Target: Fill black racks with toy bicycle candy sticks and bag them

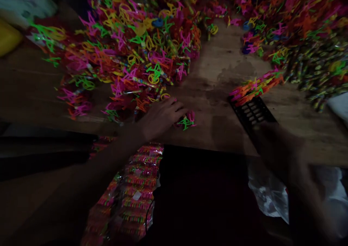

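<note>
My left hand (161, 117) lies low over the wooden table, fingers bent and closed around small bright plastic toys (186, 122), whose pink and green ends stick out past the fingertips. Just beyond it spreads a large heap of similar plastic toys (152, 57) in pink, green, yellow and orange. My right hand (282, 144) is dark and smeared by motion, at the near end of a black slotted tray (254, 112); its fingers cannot be made out. A row of pink, orange and green toys (255, 88) lies across the tray's far end.
More toys (296, 7) fill the back right, beside a pile of thin patterned tubes (307, 65). Clear bags packed with toys (141, 188) hang or lie below the table edge. Crumpled clear plastic (269, 191) is at the lower right, a yellow object (8, 37) at far left.
</note>
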A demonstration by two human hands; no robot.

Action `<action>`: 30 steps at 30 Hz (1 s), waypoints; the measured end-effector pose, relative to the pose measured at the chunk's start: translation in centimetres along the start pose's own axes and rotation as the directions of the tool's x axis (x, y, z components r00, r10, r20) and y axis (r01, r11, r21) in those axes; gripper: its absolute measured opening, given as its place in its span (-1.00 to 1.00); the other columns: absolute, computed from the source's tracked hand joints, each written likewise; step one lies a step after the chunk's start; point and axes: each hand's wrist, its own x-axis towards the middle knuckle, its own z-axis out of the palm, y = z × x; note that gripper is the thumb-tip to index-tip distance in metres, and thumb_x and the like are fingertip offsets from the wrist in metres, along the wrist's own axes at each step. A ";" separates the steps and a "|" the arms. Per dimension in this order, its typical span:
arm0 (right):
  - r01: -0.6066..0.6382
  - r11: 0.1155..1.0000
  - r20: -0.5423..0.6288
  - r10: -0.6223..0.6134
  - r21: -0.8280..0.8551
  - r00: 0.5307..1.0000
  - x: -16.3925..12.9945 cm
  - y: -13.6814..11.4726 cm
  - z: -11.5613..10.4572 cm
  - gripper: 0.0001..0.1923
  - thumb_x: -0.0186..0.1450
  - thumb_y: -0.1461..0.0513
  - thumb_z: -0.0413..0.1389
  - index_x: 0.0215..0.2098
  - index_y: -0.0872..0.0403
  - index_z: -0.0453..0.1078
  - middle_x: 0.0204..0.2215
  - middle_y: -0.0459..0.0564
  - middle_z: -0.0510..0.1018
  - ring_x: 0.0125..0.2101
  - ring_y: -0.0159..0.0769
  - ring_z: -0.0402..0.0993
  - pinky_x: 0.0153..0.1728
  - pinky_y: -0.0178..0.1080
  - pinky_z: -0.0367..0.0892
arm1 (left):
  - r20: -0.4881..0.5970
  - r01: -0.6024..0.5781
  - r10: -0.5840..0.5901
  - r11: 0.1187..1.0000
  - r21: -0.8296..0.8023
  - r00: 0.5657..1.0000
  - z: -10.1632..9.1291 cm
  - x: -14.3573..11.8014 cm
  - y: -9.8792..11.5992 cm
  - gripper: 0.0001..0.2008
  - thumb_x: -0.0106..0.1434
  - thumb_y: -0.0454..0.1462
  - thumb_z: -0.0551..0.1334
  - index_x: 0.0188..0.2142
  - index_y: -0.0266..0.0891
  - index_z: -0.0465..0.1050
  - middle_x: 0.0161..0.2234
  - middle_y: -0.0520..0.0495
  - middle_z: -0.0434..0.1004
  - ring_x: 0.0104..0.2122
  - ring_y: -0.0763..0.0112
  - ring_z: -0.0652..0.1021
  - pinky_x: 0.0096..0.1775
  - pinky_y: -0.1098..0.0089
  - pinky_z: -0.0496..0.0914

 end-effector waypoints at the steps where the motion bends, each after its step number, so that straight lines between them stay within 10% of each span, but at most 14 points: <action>1: 0.066 0.993 0.123 -0.078 0.102 0.989 -0.1 -1.4 1.3 -0.82 0.40 0.11 0.09 -0.07 -0.11 0.47 -0.29 0.09 0.63 -0.38 -0.12 0.60 -0.41 -0.09 0.47 | 0.015 -0.006 0.006 1.000 -0.018 1.000 -0.1 0.3 -0.3 -0.66 0.40 -0.43 0.11 0.09 -0.29 0.54 0.04 -0.28 0.59 0.06 0.01 0.52 0.04 0.04 0.47; 6: 0.098 0.975 0.131 -0.126 0.201 0.983 0.7 -4.6 7.8 -0.76 0.38 0.28 0.05 -0.03 0.01 0.46 -0.27 0.05 0.66 -0.35 -0.19 0.61 -0.37 -0.22 0.47 | -0.206 0.109 -0.242 0.856 -0.506 0.948 -0.3 0.9 -0.1 -0.77 0.38 -0.33 0.17 -0.08 -0.21 0.60 -0.04 -0.18 0.65 -0.04 0.16 0.58 0.07 0.08 0.45; 11: 0.114 0.905 0.012 -0.130 0.409 0.991 2.5 -6.5 9.3 -0.62 0.34 0.36 0.01 0.06 -0.03 0.42 -0.23 0.00 0.66 -0.32 -0.23 0.62 -0.30 -0.24 0.51 | 0.059 0.068 -0.672 -0.013 -0.998 0.738 1.0 1.4 4.3 -0.79 0.13 -0.13 0.42 -0.35 -0.22 0.57 -0.48 0.02 0.57 -0.52 0.45 0.51 -0.42 0.40 0.43; 13: 0.165 0.880 -0.021 -0.174 0.446 0.985 2.8 -7.2 9.3 -0.58 0.33 0.37 0.00 0.11 0.00 0.40 -0.18 0.06 0.62 -0.22 -0.19 0.61 -0.21 -0.20 0.53 | 0.117 -0.027 -0.715 -0.187 -0.982 0.690 1.5 2.2 6.6 -0.75 0.03 -0.14 0.49 -0.39 -0.22 0.54 -0.45 0.05 0.57 -0.49 0.49 0.52 -0.38 0.45 0.44; 17: 0.162 0.858 -0.021 -0.174 0.488 0.985 2.6 -7.0 9.0 -0.58 0.31 0.35 0.02 0.10 0.04 0.43 -0.12 0.10 0.60 -0.17 -0.17 0.58 -0.15 -0.16 0.53 | 0.119 -0.103 -0.751 -0.241 -0.965 0.649 1.7 4.0 10.4 -0.73 -0.04 -0.20 0.51 -0.47 -0.20 0.46 -0.39 0.08 0.59 -0.36 0.49 0.57 -0.27 0.46 0.48; 23: -0.089 0.799 0.094 0.041 0.594 0.995 0.9 -4.2 6.1 -0.82 0.35 0.21 0.13 -0.16 0.00 0.57 -0.26 -0.04 0.64 -0.25 -0.23 0.57 -0.18 -0.22 0.47 | 0.173 0.015 -0.540 -0.284 -0.959 0.824 1.5 4.7 12.1 -0.58 -0.03 -0.13 0.54 -0.24 -0.25 0.50 -0.33 0.00 0.61 -0.49 0.49 0.54 -0.47 0.46 0.45; 30: -0.250 0.724 0.243 0.117 0.643 0.963 0.0 -2.6 3.5 -0.76 0.34 0.04 0.20 -0.28 0.01 0.59 -0.36 -0.10 0.65 -0.28 -0.22 0.57 -0.18 -0.21 0.47 | 0.100 -0.027 -0.447 -0.269 -0.963 0.889 0.6 5.9 12.3 -0.56 0.04 -0.02 0.51 -0.19 -0.23 0.57 -0.46 0.03 0.55 -0.54 0.51 0.50 -0.57 0.52 0.35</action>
